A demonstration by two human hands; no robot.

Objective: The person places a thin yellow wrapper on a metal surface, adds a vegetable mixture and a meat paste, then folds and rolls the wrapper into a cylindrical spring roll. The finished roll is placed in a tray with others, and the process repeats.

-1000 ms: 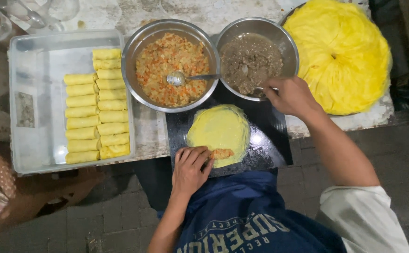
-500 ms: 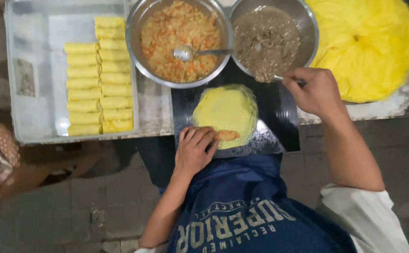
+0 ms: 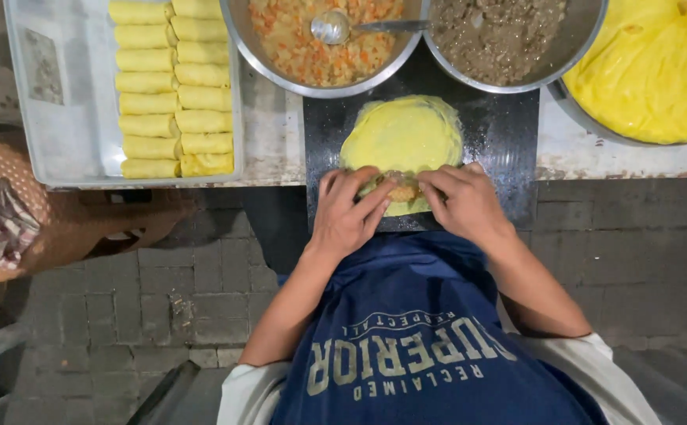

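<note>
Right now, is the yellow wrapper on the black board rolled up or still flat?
Mostly flat: the wrapper lies spread on the board; only its near edge is lifted over the filling by both hands.

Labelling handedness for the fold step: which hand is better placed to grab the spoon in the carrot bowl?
Right, marginally. The spoon lies with its handle pointing toward the right hand's side. Both it and the left hand are pinching the near edge of the yellow wrapper over the filling, so either must let go.

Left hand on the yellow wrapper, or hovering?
Touching. The head view shows the left hand fingers pressed on the near edge of the wrapper, folding it over the filling.
</note>
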